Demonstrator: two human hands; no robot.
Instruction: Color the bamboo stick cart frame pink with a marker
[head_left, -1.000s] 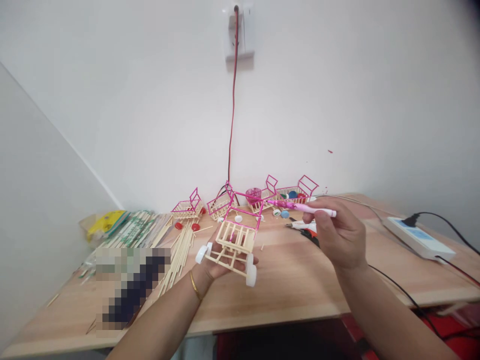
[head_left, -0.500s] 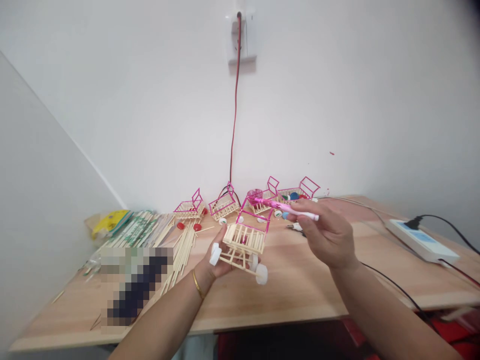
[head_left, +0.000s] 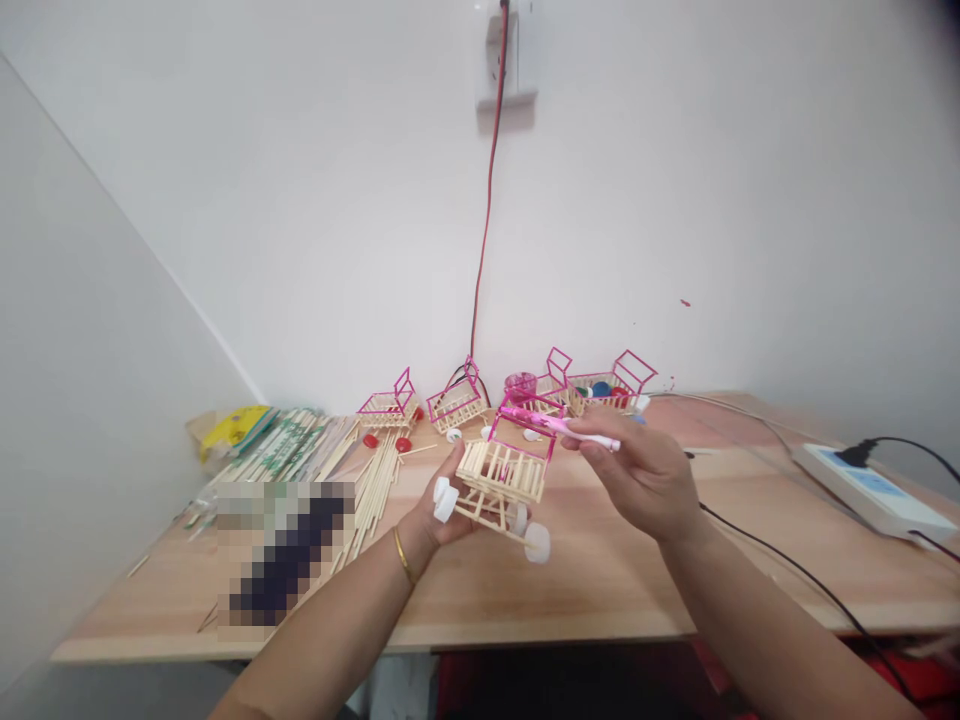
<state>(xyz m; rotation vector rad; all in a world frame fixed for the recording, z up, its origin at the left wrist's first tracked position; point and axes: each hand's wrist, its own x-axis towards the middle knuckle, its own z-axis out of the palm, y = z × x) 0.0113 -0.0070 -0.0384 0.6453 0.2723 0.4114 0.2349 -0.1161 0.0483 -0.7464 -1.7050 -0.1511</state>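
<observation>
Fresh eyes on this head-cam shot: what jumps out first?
Likely the pink-handled, white-wheeled stick cart near the centre, in the left hand. Just right of it, the right hand grips a pink-stained brush, overlapping the cart's handle in view. Behind, four similar carts stand along the wall.

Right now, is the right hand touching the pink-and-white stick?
Touching: the head view shows the right hand pinching the pink-and-white stick in its fingers, with both ends poking out.
</observation>
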